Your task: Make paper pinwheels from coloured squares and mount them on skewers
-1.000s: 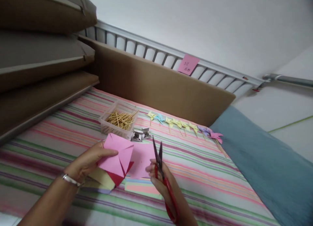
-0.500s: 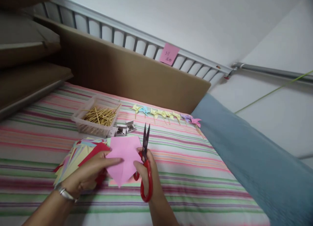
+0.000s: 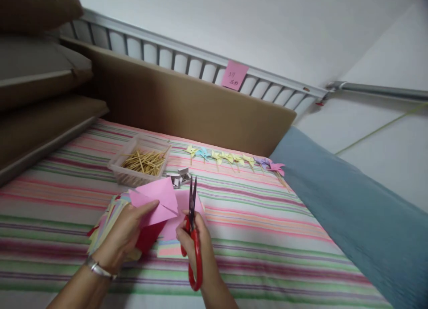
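Observation:
My left hand (image 3: 129, 228) pinches a square of pink paper (image 3: 163, 194) between thumb and fingers. Slits run inward from the corners of this sheet. In my right hand (image 3: 197, 237) are scissors (image 3: 195, 255) with red handles, their dark blades pointing away from me and nearly closed. The right fingertips are beside the held paper, apart from it. Under both hands lies another pink sheet (image 3: 179, 231), partly covered. A pile of coloured paper (image 3: 109, 222), with red, yellow and blue sheets, is beneath my left hand.
A clear plastic box (image 3: 122, 177) of thin wooden sticks stands behind the pile. Beside it are small open boxes (image 3: 183, 175) of fasteners. Several paper pinwheels (image 3: 237, 159) lie in a row along a cardboard panel (image 3: 187, 108). Cardboard boxes (image 3: 43, 90) stand at the left.
The pink paper has turned and moved up and left with my left hand. My right hand has let go of its edge and kept the scissors. More of the lower pink sheet shows.

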The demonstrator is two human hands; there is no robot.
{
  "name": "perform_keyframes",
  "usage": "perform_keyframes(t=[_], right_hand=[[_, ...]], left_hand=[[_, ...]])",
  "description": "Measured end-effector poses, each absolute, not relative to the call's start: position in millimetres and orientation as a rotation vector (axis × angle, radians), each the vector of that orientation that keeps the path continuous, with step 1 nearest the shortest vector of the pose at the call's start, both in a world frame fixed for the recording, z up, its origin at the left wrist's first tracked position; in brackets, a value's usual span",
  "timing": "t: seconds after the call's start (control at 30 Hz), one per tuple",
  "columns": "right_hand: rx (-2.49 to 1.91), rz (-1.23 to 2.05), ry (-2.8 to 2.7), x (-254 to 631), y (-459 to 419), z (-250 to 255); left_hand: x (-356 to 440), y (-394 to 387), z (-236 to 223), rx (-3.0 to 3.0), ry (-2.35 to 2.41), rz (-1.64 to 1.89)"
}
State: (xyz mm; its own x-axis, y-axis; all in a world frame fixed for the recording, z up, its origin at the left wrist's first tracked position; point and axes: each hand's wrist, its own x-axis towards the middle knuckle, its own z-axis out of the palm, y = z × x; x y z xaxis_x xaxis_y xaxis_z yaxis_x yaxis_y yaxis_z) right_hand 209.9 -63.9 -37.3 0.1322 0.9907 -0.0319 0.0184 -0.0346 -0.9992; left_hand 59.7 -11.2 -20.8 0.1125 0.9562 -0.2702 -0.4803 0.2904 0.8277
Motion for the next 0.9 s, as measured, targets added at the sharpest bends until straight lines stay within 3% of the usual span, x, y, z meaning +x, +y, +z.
perform_keyframes(t=[0.3, 0.9], right_hand=[[-1.273, 1.458, -1.562, 203, -77, -41], [-1.492, 1.605, -1.598, 194, -81, -27]], left_hand=[[-13, 1, 1, 0.706, 0.994, 1.131], [-27, -6, -5, 0.764, 0.903, 0.960]])
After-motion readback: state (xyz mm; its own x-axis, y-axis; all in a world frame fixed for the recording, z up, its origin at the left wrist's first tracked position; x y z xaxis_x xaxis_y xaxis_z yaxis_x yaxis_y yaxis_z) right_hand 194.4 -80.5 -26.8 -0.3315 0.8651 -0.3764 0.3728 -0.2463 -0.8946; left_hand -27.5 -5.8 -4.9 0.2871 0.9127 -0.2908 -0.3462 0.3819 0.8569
